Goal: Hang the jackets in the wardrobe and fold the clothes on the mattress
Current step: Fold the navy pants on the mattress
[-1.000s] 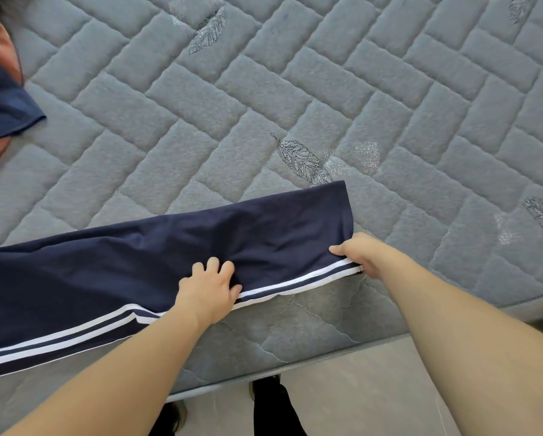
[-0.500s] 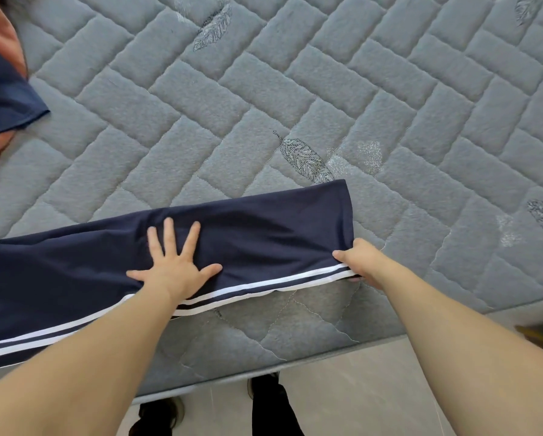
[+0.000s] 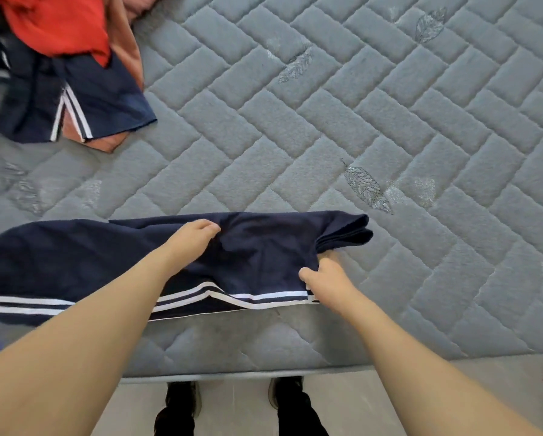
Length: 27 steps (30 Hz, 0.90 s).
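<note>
Navy trousers with white side stripes lie lengthwise along the near edge of the grey quilted mattress. Their right end is doubled over into a thick fold. My left hand lies on the trousers' far edge, its fingers curled into the cloth. My right hand grips the folded right end just under the fold, thumb to the left. The far left of the trousers runs out of the frame.
A heap of clothes sits at the far left corner: a red garment, an orange-brown one and navy striped shorts. The floor and a person's dark shoes show below the mattress edge.
The right end of the trousers has been folded back to the left. My left hand moved from lying flat to the far edge with curled fingers. The view shifted, showing the clothes heap.
</note>
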Motion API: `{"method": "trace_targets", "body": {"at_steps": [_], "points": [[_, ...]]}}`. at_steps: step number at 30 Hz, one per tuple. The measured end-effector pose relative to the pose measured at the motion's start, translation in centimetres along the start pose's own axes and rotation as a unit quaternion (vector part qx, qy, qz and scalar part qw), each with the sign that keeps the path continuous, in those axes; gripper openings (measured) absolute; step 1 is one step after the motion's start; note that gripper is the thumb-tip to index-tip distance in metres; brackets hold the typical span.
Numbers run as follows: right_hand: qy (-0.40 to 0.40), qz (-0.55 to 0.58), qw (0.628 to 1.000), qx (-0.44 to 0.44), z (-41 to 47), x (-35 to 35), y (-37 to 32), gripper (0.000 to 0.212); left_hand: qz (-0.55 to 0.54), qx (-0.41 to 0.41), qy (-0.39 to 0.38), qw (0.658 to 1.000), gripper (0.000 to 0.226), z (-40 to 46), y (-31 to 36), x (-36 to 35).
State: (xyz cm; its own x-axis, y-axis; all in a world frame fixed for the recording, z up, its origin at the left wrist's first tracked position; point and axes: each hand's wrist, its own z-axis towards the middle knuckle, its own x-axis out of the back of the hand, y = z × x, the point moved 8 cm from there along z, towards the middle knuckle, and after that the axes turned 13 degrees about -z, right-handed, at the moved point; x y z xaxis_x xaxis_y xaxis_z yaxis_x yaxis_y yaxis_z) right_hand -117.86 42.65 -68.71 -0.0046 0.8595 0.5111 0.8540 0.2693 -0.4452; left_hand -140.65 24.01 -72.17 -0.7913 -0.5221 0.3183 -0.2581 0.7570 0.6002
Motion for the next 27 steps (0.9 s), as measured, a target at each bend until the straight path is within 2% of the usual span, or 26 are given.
{"method": "trace_targets", "body": {"at_steps": [1, 4, 7, 9, 11, 15, 17, 20, 22, 24, 27], "points": [[0.003, -0.032, 0.999, 0.019, -0.1, -1.0, -1.4, 0.003, -0.025, 0.019, 0.011, 0.999, 0.026, -0.2, -0.4, 1.7], [0.022, -0.137, 0.988, 0.061, -0.1, -4.6, -6.9, 0.019, -0.100, 0.070, 0.052, 0.991, 0.020, -2.1, -3.5, 8.7], [0.036, -0.168, 0.982, 0.083, -0.4, -8.8, -12.4, 0.027, -0.114, 0.102, 0.063, 0.986, 0.020, -4.3, -7.3, 15.1], [0.038, -0.202, 0.974, 0.100, -0.6, -12.2, -16.2, 0.023, -0.146, 0.117, 0.078, 0.979, 0.022, -5.8, -10.0, 19.0], [0.052, -0.255, 0.956, 0.133, -0.9, -15.7, -20.3, 0.014, -0.176, 0.132, 0.089, 0.971, 0.022, -7.3, -12.8, 22.4], [0.071, -0.343, 0.907, 0.233, -2.4, -22.9, -28.7, 0.021, -0.250, 0.137, 0.091, 0.954, 0.026, -9.2, -17.5, 27.5], [0.023, -0.330, 0.902, 0.279, -3.3, -27.6, -32.2, 0.023, -0.304, 0.132, 0.095, 0.939, 0.022, -9.7, -19.6, 29.9], [-0.118, -0.284, 0.903, 0.299, -4.5, -34.2, -34.1, 0.020, -0.371, 0.131, 0.077, 0.916, 0.023, -9.5, -22.0, 31.9], [-0.145, -0.289, 0.898, 0.298, -4.6, -36.2, -33.4, 0.030, -0.365, 0.140, 0.052, 0.919, 0.029, -8.7, -23.0, 31.6], [-0.085, -0.312, 0.899, 0.294, -4.0, -35.1, -32.5, 0.041, -0.321, 0.147, 0.013, 0.935, 0.035, -7.6, -23.1, 29.9], [0.066, -0.376, 0.877, 0.293, -2.5, -30.8, -32.1, 0.048, -0.237, 0.140, 0.000, 0.961, 0.053, -5.9, -22.7, 26.1]]}}
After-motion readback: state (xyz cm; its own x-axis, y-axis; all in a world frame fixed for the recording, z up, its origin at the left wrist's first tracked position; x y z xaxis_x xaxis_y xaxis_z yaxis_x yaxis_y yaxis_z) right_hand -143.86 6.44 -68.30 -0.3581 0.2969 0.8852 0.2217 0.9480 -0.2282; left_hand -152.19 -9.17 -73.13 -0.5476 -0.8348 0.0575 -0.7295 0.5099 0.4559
